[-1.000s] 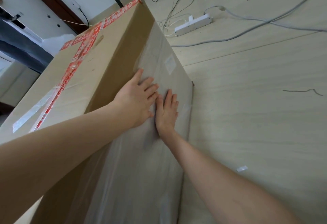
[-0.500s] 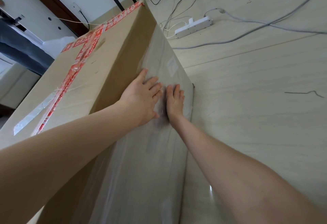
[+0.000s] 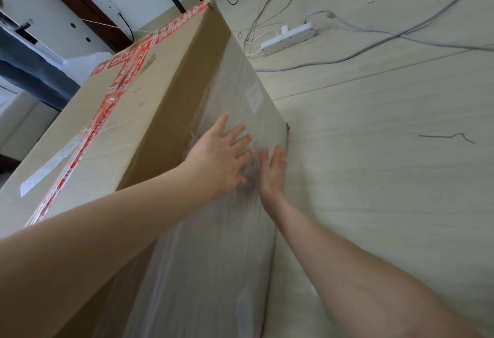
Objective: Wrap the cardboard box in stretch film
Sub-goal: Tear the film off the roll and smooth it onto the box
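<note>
Both hands have slid across the film-covered side of the box since a second ago, toward its right-hand corner edge, and the left hand's fingers are now spread wider.

The left hand [image 3: 217, 162] lies flat on the film [image 3: 213, 257], palm down, with its fingers straight and fanned toward 1 o'clock. The right hand [image 3: 272, 170] lies flat just beside it at 3 o'clock, with its fingers together and pointing to 12 o'clock, close to the box's corner edge. Neither hand has a grip on anything: both are open and press on the film. There is a narrow gap between them where the film looks creased.

The box [image 3: 149, 113] is large brown cardboard. It stands on the floor [image 3: 374, 177] and fills the left half and centre of the view. Clear film covers most of the side under the hands, running down to 6 o'clock and up toward 12 o'clock. A band of bare cardboard shows between the film and the top edge. The top face, at 10 o'clock from the hands, is bare cardboard crossed by red printed tape [image 3: 117, 89].

On the pale, wood-patterned floor at 1 o'clock lies a white power strip [image 3: 288, 40], with grey cables [image 3: 374, 49] trailing off to the right. A short dark scrap [image 3: 446, 137] lies on the floor at 3 o'clock.
</note>
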